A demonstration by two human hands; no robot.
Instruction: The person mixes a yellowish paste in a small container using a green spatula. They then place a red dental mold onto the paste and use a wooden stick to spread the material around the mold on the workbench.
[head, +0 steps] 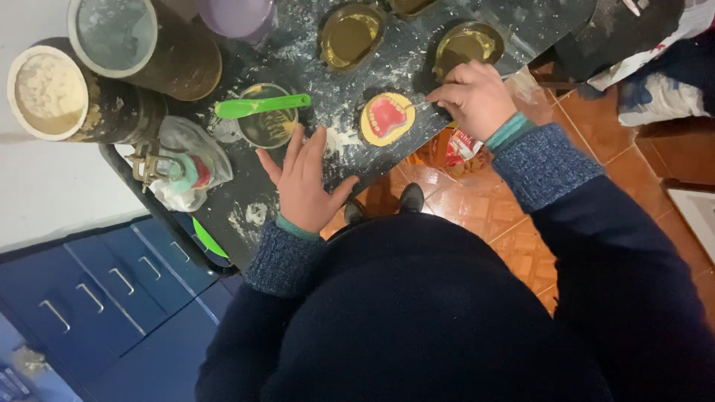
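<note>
A brass flask half (386, 119) with a pink wax denture and white teeth set in yellowish plaster lies on the dark, plaster-dusted worktop (350, 160). My right hand (477, 97) is closed on a thin metal instrument whose tip touches the right edge of the denture. My left hand (302, 182) rests flat on the worktop with its fingers spread, just left of the denture and below a small bowl (267, 126) that has a green spatula (262, 106) lying across it.
Two empty brass flask halves (350, 33) (468, 45) sit further back. Two large cans (145, 45) (56, 89) of white powder stand at the left, beside a metal clamp and plastic bag (179, 167). Blue drawers (97, 290) and a tiled floor (477, 208) lie below.
</note>
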